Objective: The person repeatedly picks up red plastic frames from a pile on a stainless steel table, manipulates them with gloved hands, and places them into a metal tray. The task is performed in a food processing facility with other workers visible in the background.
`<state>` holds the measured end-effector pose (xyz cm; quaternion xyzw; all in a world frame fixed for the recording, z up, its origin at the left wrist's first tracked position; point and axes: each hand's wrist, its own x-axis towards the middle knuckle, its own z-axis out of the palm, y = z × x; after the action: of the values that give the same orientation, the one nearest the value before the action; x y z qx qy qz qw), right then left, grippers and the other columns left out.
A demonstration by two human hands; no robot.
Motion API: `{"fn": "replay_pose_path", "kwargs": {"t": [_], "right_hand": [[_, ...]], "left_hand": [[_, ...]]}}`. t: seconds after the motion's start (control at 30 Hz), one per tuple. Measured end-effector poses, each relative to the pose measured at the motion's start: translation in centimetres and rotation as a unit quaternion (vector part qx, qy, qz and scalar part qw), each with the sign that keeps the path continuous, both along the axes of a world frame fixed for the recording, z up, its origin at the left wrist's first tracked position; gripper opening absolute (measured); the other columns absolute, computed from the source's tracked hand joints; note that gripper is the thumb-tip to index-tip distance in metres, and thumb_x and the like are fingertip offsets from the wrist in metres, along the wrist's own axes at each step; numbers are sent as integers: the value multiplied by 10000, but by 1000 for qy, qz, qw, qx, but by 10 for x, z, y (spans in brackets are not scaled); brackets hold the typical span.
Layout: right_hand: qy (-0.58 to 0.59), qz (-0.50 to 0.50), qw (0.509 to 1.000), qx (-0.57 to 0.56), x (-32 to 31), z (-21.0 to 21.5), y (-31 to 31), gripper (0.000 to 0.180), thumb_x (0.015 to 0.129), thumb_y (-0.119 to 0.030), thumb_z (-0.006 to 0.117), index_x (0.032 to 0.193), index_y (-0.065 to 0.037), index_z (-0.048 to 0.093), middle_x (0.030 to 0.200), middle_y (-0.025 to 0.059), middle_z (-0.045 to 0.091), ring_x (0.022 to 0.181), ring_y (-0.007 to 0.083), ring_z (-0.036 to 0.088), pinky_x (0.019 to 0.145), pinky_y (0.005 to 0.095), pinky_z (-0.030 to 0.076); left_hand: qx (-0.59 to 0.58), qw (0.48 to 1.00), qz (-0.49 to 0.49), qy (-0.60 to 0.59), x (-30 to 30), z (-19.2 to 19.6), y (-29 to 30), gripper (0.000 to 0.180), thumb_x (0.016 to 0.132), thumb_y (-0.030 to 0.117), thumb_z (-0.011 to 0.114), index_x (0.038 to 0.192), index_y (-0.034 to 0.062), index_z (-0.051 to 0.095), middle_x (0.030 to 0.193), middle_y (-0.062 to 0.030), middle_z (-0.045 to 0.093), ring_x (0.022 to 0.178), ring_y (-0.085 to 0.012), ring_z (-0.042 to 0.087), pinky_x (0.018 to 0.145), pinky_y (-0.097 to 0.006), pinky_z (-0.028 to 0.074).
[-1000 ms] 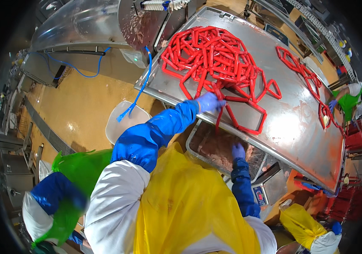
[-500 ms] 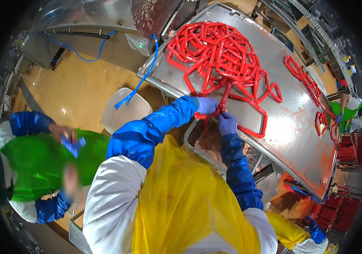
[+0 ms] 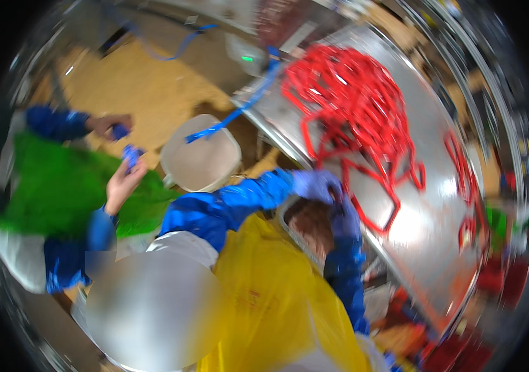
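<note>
The picture is smeared by motion. A heap of glossy red sausage links (image 3: pixel 357 93) lies on the steel table (image 3: pixel 425 248), with strands trailing toward its near edge. At that edge my two purple-gloved hands are pressed together. My left hand (image 3: pixel 315 185) is closed, its fingertips on a dark red bit of sausage link. Just right of it and slightly nearer, my right hand (image 3: pixel 344 218) is closed at the same spot, its fingers partly hidden. Below them stands a tub (image 3: pixel 283 214) with pale pink meat (image 3: pixel 310 226).
To the left, a co-worker in a green apron (image 3: pixel 48 186) holds crumpled purple gloves (image 3: pixel 132 155). A pale bin (image 3: pixel 230 142) stands between us, with a blue strap (image 3: pixel 240 111) hanging over it. More red links (image 3: pixel 459 164) lie along the table's far right.
My view has swung, and the scene appears shifted. My hands have come closer together at the table edge. The co-worker's second hand has come up, and a white-covered head appears below.
</note>
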<state>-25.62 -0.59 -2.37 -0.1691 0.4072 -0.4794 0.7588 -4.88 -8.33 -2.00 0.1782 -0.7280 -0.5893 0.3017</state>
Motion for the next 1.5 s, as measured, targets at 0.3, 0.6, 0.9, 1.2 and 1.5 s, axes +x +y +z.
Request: {"fn": "replay_pose_path", "kwargs": {"t": [0.3, 0.6, 0.9, 1.2, 1.5], "right_hand": [[239, 31, 946, -216, -43, 130, -151, 241, 1053, -206, 488, 848, -95, 553, 759, 63, 576, 666, 158, 522, 599, 308, 433], [245, -260, 846, -396, -104, 426, -409, 246, 1081, -206, 468, 1058, 4, 594, 966, 117, 645, 820, 258, 602, 816, 396, 536], [780, 115, 497, -362, 8, 106, -408, 1097, 745, -674, 819, 1490, 53, 472, 1525, 286, 487, 1419, 400, 479, 1183, 447, 397], [801, 138, 543, -211, 22, 14, -324, 902, 722, -611, 779, 1481, -183, 551, 1655, 137, 329, 1462, 390, 401, 1135, 587, 404], [766, 67, 603, -213, -96, 3, -280, 855, 684, -564, 808, 1421, -180, 607, 1610, 105, 403, 1358, 382, 504, 1099, 546, 466]], "left_hand": [[-49, 951, 301, -59, -24, 52, -72, 756, 823, 241, 822, 1444, 58, 432, 1098, -172, 668, 943, -339, 693, 838, -449, 560], [-84, 928, 363, 19, 21, 62, -26, 616, 914, 246, 784, 1424, 14, 527, 1400, -169, 550, 1201, -271, 632, 1016, -399, 536], [-13, 819, 561, -121, 123, -3, -71, 670, 861, 350, 833, 1358, 6, 543, 1309, -237, 567, 1243, -392, 564, 1062, -450, 471], [-144, 858, 405, -281, 144, -48, -366, 960, 892, 420, 793, 1587, -42, 317, 1573, -255, 439, 1456, -321, 444, 1226, -413, 336], [59, 960, 242, -125, -81, -57, -331, 828, 903, 328, 809, 1518, -55, 410, 1465, -201, 539, 1324, -282, 550, 1143, -400, 433]]}}
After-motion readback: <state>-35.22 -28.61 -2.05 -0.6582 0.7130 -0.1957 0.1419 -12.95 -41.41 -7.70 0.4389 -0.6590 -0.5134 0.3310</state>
